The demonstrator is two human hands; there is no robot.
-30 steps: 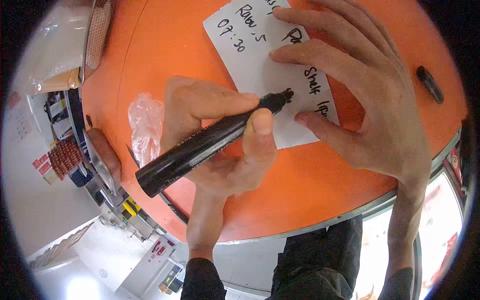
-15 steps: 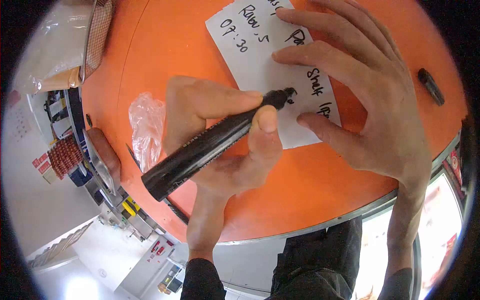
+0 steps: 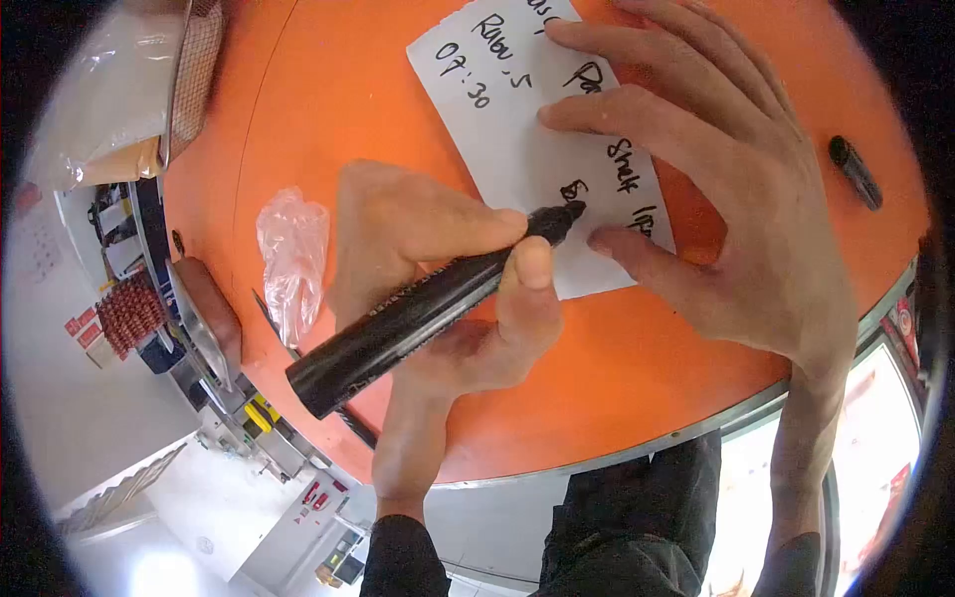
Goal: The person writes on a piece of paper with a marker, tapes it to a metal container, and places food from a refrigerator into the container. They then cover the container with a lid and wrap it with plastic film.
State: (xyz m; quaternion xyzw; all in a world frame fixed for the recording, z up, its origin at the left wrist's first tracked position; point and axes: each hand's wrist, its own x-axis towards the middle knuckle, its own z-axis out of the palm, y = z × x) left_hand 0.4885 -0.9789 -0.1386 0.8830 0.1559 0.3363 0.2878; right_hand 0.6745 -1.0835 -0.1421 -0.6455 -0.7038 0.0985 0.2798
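Works at a round orange table (image 3: 328, 119), bent over its near edge. Pins a white sheet of paper (image 3: 517, 139) to it with the right hand (image 3: 756, 229), spread wide and flat and gripping nothing: fingers across the sheet's right part, thumb on its near corner. Grips a black marker (image 3: 418, 303) in the left hand (image 3: 438, 269), curled closed around the front of the barrel, index finger on top and thumb pressed just behind the nib. Sets the marker's long axis on a slant, blunt rear end low at the left, nib high at the right. Brings the nib onto the paper in the gap between the right hand's thumb and fingers, just beneath a small black mark; touching or barely off, cannot tell. Has the paper up and to the right of the left hand, with the right hand nearer, lying on it. Leaves a crumpled plastic scrap (image 3: 291, 249) just left of the left hand, and a small black cap-like piece (image 3: 856, 171) beyond the right hand, both untouched.
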